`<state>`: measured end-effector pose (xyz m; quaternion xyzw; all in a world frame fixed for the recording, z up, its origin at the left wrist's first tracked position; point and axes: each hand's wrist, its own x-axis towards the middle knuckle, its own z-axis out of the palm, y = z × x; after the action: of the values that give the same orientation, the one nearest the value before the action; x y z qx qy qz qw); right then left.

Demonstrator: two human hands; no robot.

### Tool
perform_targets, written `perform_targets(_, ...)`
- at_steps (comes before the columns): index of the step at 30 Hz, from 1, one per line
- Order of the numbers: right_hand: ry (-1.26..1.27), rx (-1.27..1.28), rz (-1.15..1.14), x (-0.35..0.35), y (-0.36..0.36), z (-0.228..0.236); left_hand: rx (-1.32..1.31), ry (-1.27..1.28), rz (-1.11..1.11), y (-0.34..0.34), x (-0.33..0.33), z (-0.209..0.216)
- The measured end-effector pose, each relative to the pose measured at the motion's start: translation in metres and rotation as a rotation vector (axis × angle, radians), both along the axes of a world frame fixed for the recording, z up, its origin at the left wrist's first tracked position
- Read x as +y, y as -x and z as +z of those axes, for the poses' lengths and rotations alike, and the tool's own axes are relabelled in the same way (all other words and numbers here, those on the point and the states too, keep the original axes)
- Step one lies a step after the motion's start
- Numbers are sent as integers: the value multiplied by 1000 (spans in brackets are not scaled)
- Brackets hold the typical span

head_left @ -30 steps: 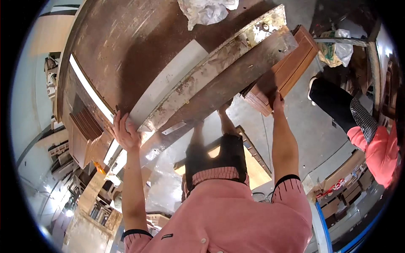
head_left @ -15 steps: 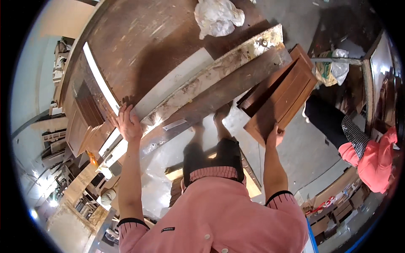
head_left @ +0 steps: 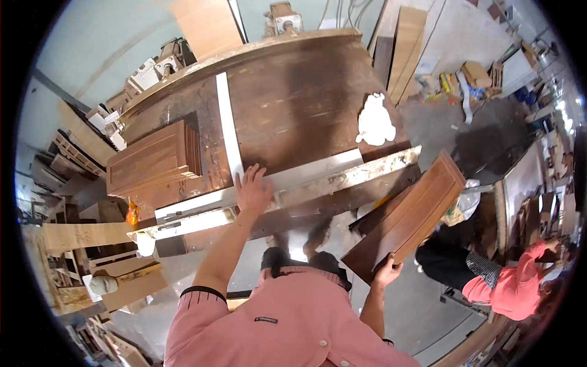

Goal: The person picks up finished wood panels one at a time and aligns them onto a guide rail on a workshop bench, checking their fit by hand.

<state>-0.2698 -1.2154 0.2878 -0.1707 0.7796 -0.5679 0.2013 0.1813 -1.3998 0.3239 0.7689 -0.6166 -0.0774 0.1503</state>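
My left hand (head_left: 254,191) lies with fingers spread at the front of the brown worktable (head_left: 287,79), on a pale strip (head_left: 318,169) that runs along the table's edge. A white strip (head_left: 227,125) meets that place, reaching away toward the far side. In my right hand (head_left: 385,273) is the near end of a brown wooden panel (head_left: 416,211) with a recessed face, held tilted off the table's front right corner. A second, darker panel (head_left: 382,214) shows behind it; its support is hidden.
Several matching panels are stacked (head_left: 150,160) on the table's left. A crumpled white bag (head_left: 375,122) lies at the right, and an orange bottle (head_left: 132,213) stands near the left corner. A co-worker in a red top (head_left: 510,287) is at the far right.
The view has swung, showing more of the tabletop and the wall behind it. My right hand keeps its hold on the panel, and my left hand still rests near the strips.
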Motion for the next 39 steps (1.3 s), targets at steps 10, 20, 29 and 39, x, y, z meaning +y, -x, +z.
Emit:
perform_targets(10,216,-42,625,-157,-142,99,205,149,31,-37,16,10)
perform_targets(20,121,-193,1103,-328,-273,58,244,-234,31,-69,11,41)
perform_targets(29,-395,482,1220,-401,-354,42,179,-52,13,-71,16,34)
perform_targets(39,-197,651,1385,-385,-345,23,227,-170,45,-75,5,33)
